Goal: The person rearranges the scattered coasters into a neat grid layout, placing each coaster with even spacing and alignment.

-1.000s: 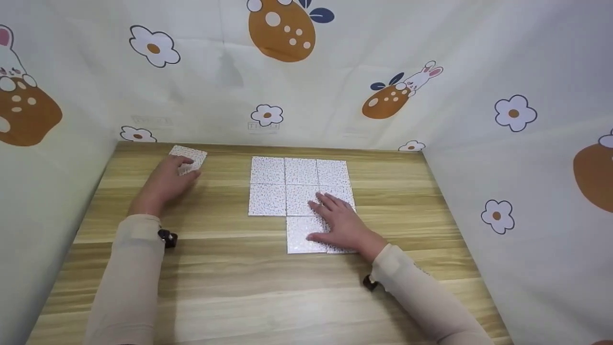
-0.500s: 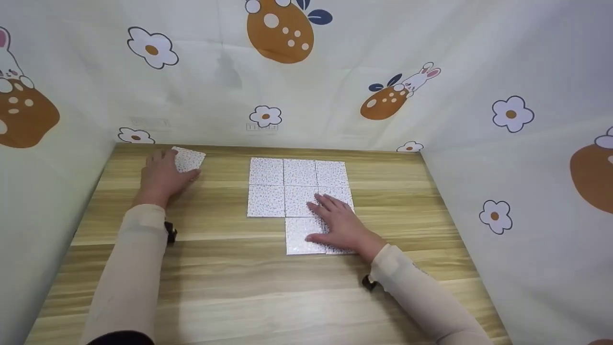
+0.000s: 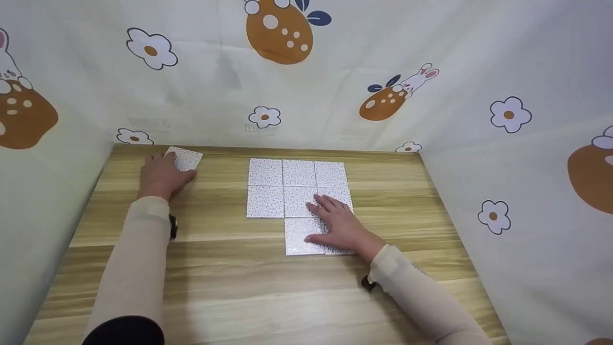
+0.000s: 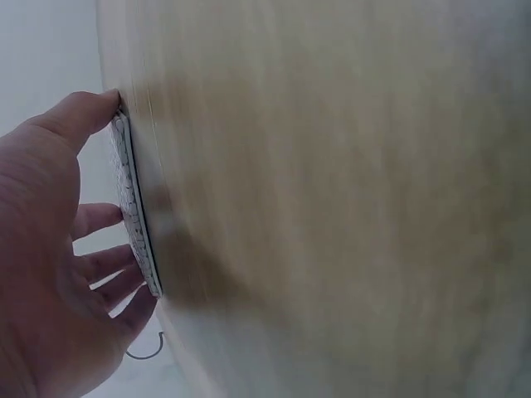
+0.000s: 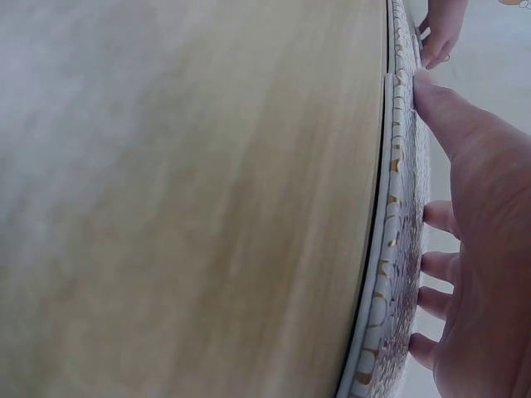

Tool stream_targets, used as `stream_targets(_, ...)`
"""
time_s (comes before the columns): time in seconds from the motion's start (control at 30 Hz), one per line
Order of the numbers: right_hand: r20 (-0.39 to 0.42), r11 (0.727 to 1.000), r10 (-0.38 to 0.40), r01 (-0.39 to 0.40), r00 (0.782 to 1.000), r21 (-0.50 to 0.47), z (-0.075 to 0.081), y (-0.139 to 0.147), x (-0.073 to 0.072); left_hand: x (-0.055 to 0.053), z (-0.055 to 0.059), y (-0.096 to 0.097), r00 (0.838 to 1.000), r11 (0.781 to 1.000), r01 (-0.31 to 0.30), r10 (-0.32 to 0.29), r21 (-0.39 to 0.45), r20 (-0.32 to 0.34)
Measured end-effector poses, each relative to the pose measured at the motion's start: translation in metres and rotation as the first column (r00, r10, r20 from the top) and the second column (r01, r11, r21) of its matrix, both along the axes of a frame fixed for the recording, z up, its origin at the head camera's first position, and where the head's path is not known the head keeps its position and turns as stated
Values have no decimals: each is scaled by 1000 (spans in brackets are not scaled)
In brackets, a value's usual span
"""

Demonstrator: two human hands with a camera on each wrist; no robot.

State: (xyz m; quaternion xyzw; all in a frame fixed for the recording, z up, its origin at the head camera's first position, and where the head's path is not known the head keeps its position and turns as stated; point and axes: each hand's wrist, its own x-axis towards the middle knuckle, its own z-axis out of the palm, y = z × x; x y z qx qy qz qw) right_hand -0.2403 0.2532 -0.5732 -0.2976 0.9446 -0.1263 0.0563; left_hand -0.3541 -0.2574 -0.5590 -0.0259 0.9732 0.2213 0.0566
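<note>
At the far left of the table, my left hand grips a square white speckled tile by opposite edges. In the left wrist view the thumb is at one end of the tile and the fingers reach along to the other, with the tile close over the wood. My right hand rests spread on a block of matching tiles in the middle. Two rows of three tiles lie edge to edge, and a front row of two sits under the right side. The right palm hides part of the front right tile.
The wood-grain table carries the tile block near its back edge. Patterned cloth walls stand at the back and both sides. A dark round shape overlaps the left sleeve at the bottom edge.
My left hand has shifted from over the single tile to its left side, fingers now at its left edge and thumb at its right. My right hand and the block have stayed put.
</note>
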Motion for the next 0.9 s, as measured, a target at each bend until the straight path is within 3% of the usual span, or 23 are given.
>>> stream_targets(0.6, -7, 1000, 6, -6, 1000, 9, 0, 0, -1, 8, 8, 1, 998, 998, 48, -49, -31, -39)
stream_targets(0.9, 5, 1000, -1, 1, 1000, 12, 1, 0, 0, 18, 18, 12, 981, 983, 184, -184, -8, -60)
